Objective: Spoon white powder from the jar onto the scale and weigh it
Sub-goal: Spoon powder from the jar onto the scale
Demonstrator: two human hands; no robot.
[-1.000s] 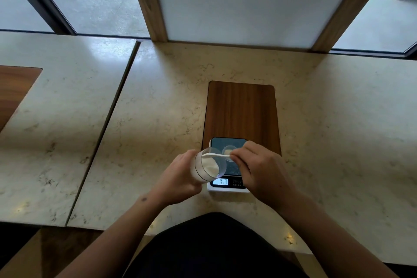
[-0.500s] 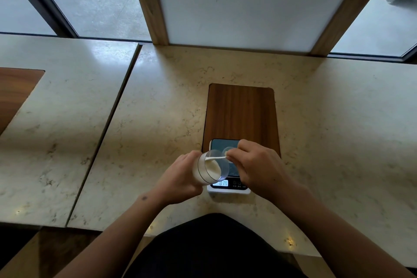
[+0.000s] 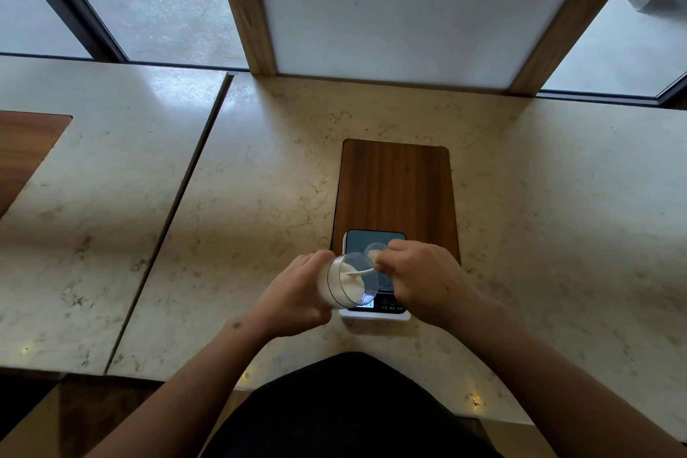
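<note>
My left hand (image 3: 297, 294) grips a clear jar (image 3: 347, 281) of white powder, tipped on its side with the mouth facing right, over the scale's left front. My right hand (image 3: 420, 279) pinches a white spoon (image 3: 358, 271) whose bowl reaches into the jar's mouth. The small white scale (image 3: 375, 314) with a dark glass top sits at the near end of a wooden board; the jar hides most of its display. On the scale top lies a small clear dish (image 3: 373, 249) holding a little white powder, partly behind my right fingers.
The wooden board (image 3: 396, 190) is set into the marble counter (image 3: 260, 197). A second counter slab lies to the left across a seam (image 3: 178, 204), with another wood inset (image 3: 22, 149). A white panel with wooden posts and windows stands behind.
The jar has tipped a bit further and slid slightly over the scale's display. The spoon has gone deeper into the jar's mouth. Both hands stay in nearly the same place.
</note>
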